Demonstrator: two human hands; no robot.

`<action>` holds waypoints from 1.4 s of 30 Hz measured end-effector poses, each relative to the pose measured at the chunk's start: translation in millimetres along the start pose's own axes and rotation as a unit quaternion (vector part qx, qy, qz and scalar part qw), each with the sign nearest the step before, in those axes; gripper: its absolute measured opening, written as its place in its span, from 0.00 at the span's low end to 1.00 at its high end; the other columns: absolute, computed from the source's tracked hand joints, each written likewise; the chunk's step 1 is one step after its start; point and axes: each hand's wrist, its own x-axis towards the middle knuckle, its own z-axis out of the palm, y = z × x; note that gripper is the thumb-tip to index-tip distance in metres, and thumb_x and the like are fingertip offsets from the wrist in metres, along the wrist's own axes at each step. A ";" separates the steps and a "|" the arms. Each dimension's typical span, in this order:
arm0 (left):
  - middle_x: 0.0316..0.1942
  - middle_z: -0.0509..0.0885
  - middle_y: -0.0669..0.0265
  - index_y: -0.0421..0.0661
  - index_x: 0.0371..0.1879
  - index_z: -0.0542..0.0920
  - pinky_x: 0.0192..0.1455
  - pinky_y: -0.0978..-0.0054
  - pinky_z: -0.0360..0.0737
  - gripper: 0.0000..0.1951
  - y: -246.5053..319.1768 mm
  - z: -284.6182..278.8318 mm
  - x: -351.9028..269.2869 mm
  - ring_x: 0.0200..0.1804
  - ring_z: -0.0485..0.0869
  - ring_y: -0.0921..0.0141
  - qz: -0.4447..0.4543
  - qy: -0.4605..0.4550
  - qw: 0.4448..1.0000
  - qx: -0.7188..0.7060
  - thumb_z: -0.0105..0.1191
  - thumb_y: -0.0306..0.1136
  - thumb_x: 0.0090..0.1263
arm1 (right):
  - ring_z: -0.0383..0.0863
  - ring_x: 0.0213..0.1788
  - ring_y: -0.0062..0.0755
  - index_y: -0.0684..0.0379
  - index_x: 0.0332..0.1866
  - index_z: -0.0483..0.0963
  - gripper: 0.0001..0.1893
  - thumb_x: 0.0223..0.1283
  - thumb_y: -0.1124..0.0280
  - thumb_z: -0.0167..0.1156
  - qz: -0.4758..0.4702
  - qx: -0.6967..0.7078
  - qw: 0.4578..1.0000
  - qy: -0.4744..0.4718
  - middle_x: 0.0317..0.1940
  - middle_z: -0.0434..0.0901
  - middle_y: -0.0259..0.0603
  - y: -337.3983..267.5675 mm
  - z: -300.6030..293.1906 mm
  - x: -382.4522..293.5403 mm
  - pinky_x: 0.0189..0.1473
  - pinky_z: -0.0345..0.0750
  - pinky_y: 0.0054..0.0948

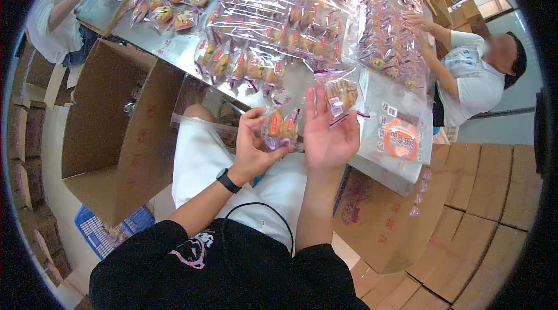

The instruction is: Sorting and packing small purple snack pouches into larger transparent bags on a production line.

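Observation:
My left hand (pixel 253 144), with a dark watch on its wrist, grips a clear packet of pastries (pixel 279 124) bearing red labels. The packet is above my lap, at the table's near edge. Palm up beside it, my right hand (pixel 330 137) has a second clear packet (pixel 342 94) at its fingers; a label with a barcode faces me. That packet hides some fingers, while the thumb is by its lower edge. Just beyond my hands, a row of wrapped pastries (pixel 239 65) lies in front of a large clear bag (pixel 279 20) filled with rows of packets.
Loose packets (pixel 174 9) cover the metal table's far side. Printed plastic bags (pixel 399 131) lie at right. A person (pixel 471 74) handles another filled bag (pixel 388 39); a second person (pixel 56 22) is at left. An open carton (pixel 113 131) and stacked cartons (pixel 479 192) flank me.

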 end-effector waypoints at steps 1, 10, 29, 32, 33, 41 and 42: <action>0.72 0.60 0.56 0.47 0.65 0.62 0.67 0.61 0.87 0.46 3.8 2.9 5.9 0.71 0.76 0.61 0.000 0.001 1.000 -0.005 0.82 0.19 0.51 | 0.73 0.76 0.50 0.60 0.76 0.69 0.26 0.75 0.66 0.55 -0.001 -0.006 1.000 0.005 0.73 0.76 0.45 -2.5 3.2 1.4 0.87 0.51 0.58; 0.68 0.68 0.50 0.50 0.69 0.63 0.63 0.59 0.84 0.44 -25.1 13.0 43.7 0.65 0.79 0.54 0.176 0.018 0.974 0.143 0.76 0.19 0.56 | 0.73 0.76 0.47 0.60 0.78 0.66 0.27 0.78 0.67 0.57 0.004 -0.106 0.994 -0.010 0.74 0.75 0.43 -7.1 -16.6 2.8 0.84 0.58 0.59; 0.53 0.79 0.50 0.45 0.66 0.80 0.57 0.56 0.80 0.30 27.2 2.9 66.6 0.54 0.81 0.52 0.099 -0.059 0.902 0.417 0.71 0.31 0.63 | 0.75 0.72 0.41 0.67 0.78 0.59 0.31 0.74 0.76 0.59 -0.116 -0.426 0.896 -0.042 0.72 0.72 0.51 16.4 -41.8 -32.2 0.77 0.69 0.43; 0.51 0.82 0.55 0.45 0.65 0.81 0.50 0.60 0.83 0.27 29.3 5.7 70.5 0.46 0.84 0.57 0.111 -0.029 0.921 0.373 0.70 0.30 0.66 | 0.76 0.70 0.36 0.67 0.78 0.60 0.32 0.72 0.73 0.61 -0.112 -0.466 0.878 -0.015 0.69 0.75 0.49 25.1 -44.3 -33.1 0.76 0.68 0.38; 0.50 0.83 0.58 0.44 0.63 0.83 0.46 0.62 0.85 0.24 31.4 6.2 71.0 0.42 0.85 0.59 0.090 -0.007 0.931 0.353 0.69 0.30 0.67 | 0.76 0.70 0.36 0.67 0.78 0.60 0.32 0.72 0.73 0.61 -0.112 -0.465 0.878 -0.017 0.69 0.75 0.49 25.9 -45.8 -32.6 0.76 0.68 0.38; 0.35 0.88 0.64 0.47 0.44 0.89 0.38 0.65 0.85 0.12 11.4 6.4 86.4 0.35 0.87 0.63 0.256 0.004 0.881 0.397 0.71 0.27 0.61 | 0.75 0.71 0.41 0.69 0.76 0.63 0.30 0.71 0.74 0.58 -0.148 -0.478 0.866 0.008 0.69 0.74 0.50 24.6 -65.6 -28.7 0.77 0.68 0.42; 0.35 0.88 0.65 0.47 0.43 0.89 0.37 0.65 0.85 0.11 9.3 7.6 88.1 0.35 0.87 0.63 0.260 0.011 0.886 0.384 0.72 0.28 0.61 | 0.75 0.71 0.41 0.69 0.76 0.63 0.30 0.71 0.74 0.58 -0.148 -0.480 0.865 0.008 0.69 0.74 0.50 23.4 -67.6 -30.2 0.77 0.68 0.42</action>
